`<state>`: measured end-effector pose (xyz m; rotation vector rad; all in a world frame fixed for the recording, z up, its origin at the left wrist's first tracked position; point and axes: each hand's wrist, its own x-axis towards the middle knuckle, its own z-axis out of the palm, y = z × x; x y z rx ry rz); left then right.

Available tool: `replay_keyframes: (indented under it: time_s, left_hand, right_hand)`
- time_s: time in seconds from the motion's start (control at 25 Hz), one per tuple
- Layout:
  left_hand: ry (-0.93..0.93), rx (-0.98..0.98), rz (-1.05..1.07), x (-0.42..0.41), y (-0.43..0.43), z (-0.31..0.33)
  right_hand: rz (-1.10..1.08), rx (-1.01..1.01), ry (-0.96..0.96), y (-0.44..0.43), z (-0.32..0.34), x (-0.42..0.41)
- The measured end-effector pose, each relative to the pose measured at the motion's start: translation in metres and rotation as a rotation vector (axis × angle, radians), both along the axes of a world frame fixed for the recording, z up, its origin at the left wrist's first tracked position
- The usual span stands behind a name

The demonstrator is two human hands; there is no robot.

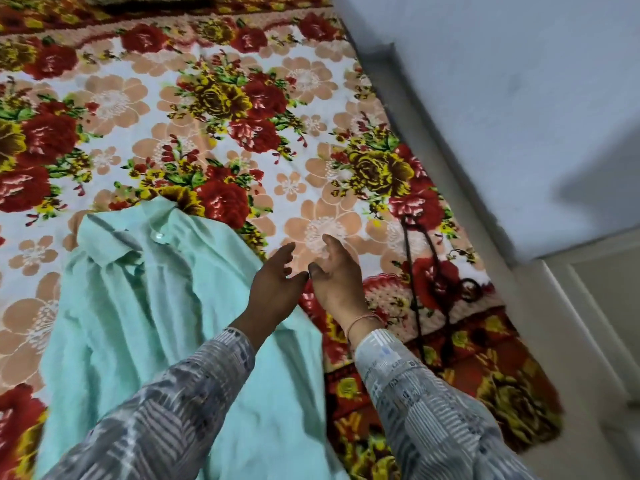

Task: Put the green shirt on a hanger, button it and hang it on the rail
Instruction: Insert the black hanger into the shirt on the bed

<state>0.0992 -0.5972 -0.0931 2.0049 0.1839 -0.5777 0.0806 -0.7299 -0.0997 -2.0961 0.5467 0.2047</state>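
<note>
You are at the very start: the shirt [145, 323] lies flat on the blanket [173, 98], collar [110, 237] away from you, and it is not on a hanger. One button [158, 236] shows by the collar; whether the front below it is fastened cannot be told from here. Your left hand [273, 285] and right hand [334, 275] hover close together just past the shirt's right edge, fingers loose, holding nothing. Near them on the right, a thin dark shape with a loop lies on the blanket; it looks like the hanger [427, 282], and neither hand touches it. The rail is out of view. So everything is left: fetch the hanger, work it into the shoulders, do up the buttons, then carry the shirt to the rail.
</note>
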Motion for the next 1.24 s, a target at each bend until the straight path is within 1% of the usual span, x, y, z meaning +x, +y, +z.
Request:
replay_keyframes:
  time_s: [0.08, 0.2, 0.32, 0.44, 0.52, 0.56, 0.64, 0.68, 0.72, 0.8, 0.88, 0.96, 1.0, 1.12, 1.24]
  left_hand:
    - [0.032, -0.014, -0.066, -0.012, -0.059, -0.008]
    - [0.079, -0.024, -0.159, -0.030, -0.135, -0.025]
    - [0.137, 0.039, -0.236, -0.042, -0.192, -0.041]
    - [0.267, -0.005, -0.154, -0.059, -0.234, -0.061]
    - [0.345, -0.050, -0.124, -0.070, -0.252, -0.078]
    - [0.358, -0.068, -0.125, -0.073, -0.257, -0.083]
    - [0.367, -0.128, -0.119, -0.074, -0.261, -0.099]
    - [0.375, -0.158, -0.078, -0.074, -0.262, -0.100]
    - [0.370, -0.182, -0.025, -0.074, -0.262, -0.089]
    - [0.369, -0.203, 0.065, -0.075, -0.258, -0.076]
    - [0.352, -0.257, 0.108, -0.071, -0.253, -0.064]
    - [0.351, -0.311, 0.176, -0.063, -0.241, -0.050]
    - [0.353, -0.336, 0.222, -0.057, -0.234, -0.044]
    - [0.333, -0.358, 0.339, -0.043, -0.203, -0.025]
    - [0.297, -0.379, 0.450, -0.026, -0.143, -0.007]
  right_hand:
    - [-0.068, -0.044, 0.028, -0.058, -0.005, -0.020]
    - [-0.194, -0.048, 0.073, -0.134, -0.017, -0.050]
    - [-0.273, -0.151, 0.131, -0.190, -0.040, -0.077]
    - [-0.423, -0.216, 0.213, -0.228, -0.071, -0.101]
    - [-0.542, -0.183, 0.225, -0.238, -0.077, -0.109]
    - [-0.606, -0.126, 0.202, -0.241, -0.078, -0.109]
    - [-0.742, 0.016, 0.179, -0.247, -0.080, -0.106]
    - [-0.782, 0.057, 0.182, -0.249, -0.078, -0.105]
    - [-0.798, 0.085, 0.172, -0.250, -0.077, -0.104]
    - [-0.762, 0.076, 0.125, -0.249, -0.070, -0.103]
    - [-0.710, 0.061, 0.058, -0.241, -0.054, -0.098]
    - [-0.679, 0.097, -0.032, -0.228, -0.034, -0.087]
    - [-0.662, 0.156, -0.057, -0.220, -0.026, -0.078]
    - [-0.617, 0.430, -0.099, -0.188, -0.011, -0.055]
    - [-0.555, 0.481, -0.050, -0.136, 0.001, -0.030]
